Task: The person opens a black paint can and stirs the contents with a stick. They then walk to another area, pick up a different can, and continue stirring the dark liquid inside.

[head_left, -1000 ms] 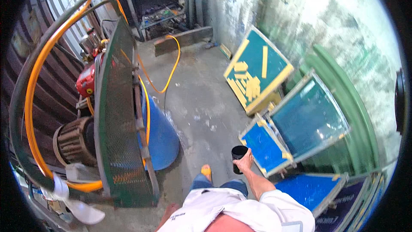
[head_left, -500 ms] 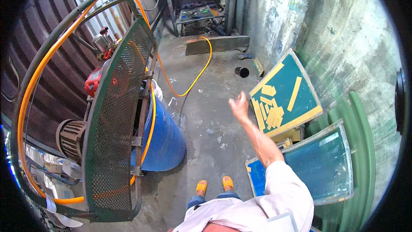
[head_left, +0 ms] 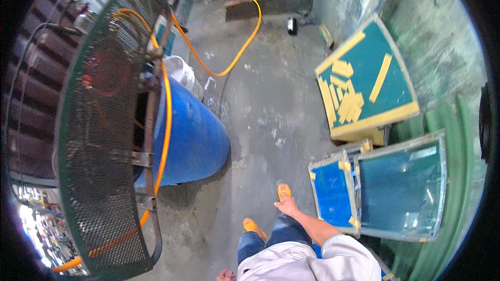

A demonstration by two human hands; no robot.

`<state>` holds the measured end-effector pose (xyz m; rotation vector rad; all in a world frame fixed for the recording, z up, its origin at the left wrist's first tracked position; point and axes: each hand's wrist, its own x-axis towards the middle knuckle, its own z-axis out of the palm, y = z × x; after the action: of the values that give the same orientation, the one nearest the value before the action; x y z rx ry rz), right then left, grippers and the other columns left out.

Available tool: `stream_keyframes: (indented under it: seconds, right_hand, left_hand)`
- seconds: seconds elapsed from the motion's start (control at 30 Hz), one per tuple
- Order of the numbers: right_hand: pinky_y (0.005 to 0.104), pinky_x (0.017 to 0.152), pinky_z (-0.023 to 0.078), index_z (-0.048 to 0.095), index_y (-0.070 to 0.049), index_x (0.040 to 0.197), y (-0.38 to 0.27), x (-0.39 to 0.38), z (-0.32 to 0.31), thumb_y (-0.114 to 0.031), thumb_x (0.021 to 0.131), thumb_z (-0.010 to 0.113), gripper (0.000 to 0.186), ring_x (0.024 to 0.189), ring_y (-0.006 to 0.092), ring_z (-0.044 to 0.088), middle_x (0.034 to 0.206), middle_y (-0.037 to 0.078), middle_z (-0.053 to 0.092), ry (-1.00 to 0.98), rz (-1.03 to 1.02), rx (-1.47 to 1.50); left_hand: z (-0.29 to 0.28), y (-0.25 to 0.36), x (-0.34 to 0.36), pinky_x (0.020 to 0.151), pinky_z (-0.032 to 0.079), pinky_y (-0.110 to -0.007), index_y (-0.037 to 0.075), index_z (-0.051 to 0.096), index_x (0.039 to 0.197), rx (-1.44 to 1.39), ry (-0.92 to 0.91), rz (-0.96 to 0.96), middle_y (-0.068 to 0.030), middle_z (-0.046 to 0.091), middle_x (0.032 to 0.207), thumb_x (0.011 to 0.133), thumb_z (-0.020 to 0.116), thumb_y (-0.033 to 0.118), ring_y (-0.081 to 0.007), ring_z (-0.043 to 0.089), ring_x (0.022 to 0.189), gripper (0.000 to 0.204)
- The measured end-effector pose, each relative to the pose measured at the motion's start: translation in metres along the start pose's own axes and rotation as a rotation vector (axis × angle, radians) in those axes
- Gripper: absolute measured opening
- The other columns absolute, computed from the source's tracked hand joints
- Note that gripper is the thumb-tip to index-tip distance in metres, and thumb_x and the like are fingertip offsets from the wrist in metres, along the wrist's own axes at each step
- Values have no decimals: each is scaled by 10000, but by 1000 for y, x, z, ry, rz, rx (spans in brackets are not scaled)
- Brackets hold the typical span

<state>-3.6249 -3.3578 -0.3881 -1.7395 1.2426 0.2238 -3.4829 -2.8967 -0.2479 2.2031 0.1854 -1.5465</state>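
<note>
My right hand [head_left: 286, 206] hangs in front of my right thigh, just over the yellow sandal [head_left: 283, 191] on my right foot. Its thumb stands apart from the fingers and nothing shows in it. Only a small part of my left hand [head_left: 225, 275] enters at the lower edge, left of my white shirt; its fingers are mostly cut off. Right of my right hand, a framed blue screen [head_left: 333, 192] leans beside a larger framed teal screen [head_left: 401, 187]. Farther up, a dark green screen [head_left: 383, 80] carries several yellow tape strips. Neither hand touches these.
A perforated metal guard [head_left: 104, 125] stands at left, with an orange hose [head_left: 167, 109] running along it and over the floor. Behind it are a blue barrel [head_left: 195, 135] and a white bucket [head_left: 183, 75]. A low concrete curb [head_left: 281, 6] crosses the far floor; green corrugated sheeting [head_left: 461, 166] lines the right.
My right arm has swung down from beside the taped screen to my thigh. My left hand has come into view. The view has shifted forward and down, and my feet have changed stance.
</note>
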Motion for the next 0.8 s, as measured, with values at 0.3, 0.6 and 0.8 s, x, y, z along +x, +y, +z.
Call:
stream_keyframes:
  seconds: [0.3,0.6,0.8]
  right_hand:
    - [384,807,574,537,-2,1277,85,-63,102,-203,818,788,561,919,271,715,1101,177,698,170,236,429]
    - [363,811,571,534,21,1335,89,-35,127,-329,834,796,665,905,231,716,1130,142,710,86,319,638]
    - [400,970,516,572,12,1308,39,-20,80,-539,857,691,722,1097,324,666,1164,165,699,-210,82,271]
  left_hand:
    - [-37,-62,9,909,525,-453,49,471,1447,-134,41,-53,-164,625,1243,988,592,458,-280,614,1122,627]
    - [-42,-130,56,916,510,-485,75,467,1436,-724,-269,-237,-137,620,1157,1026,515,395,-293,594,1045,523]
    - [-15,-92,42,961,458,-514,115,563,1321,-757,-88,-70,-117,608,1123,1023,477,319,-300,558,1017,371]
